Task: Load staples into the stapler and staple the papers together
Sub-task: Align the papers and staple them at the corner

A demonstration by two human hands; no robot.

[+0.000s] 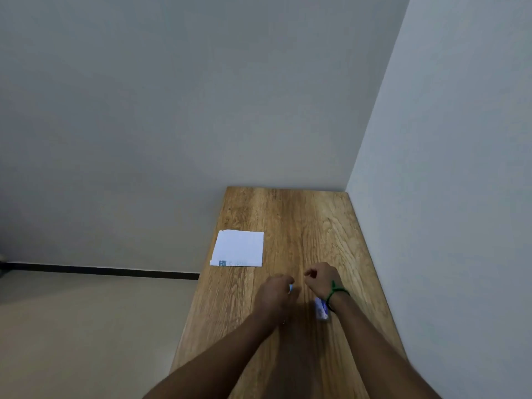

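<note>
A small stack of white papers (pixel 237 249) lies flat near the left edge of the wooden table (pixel 288 214). My left hand (pixel 275 293) is closed around a small light-blue thing, apparently the stapler (pixel 290 288), of which only a sliver shows at the fingertips. My right hand (pixel 321 279), with a green band on the wrist, hovers just to its right with fingers curled into a pinch. Nothing visible sits between them. A small blue and white staple box (pixel 321 310) lies on the table under my right wrist.
The table stands in a corner, with a grey wall behind it and another along its right side. Its left edge drops to a beige floor (pixel 86 326). Bare wood stretches beyond the hands to the far wall.
</note>
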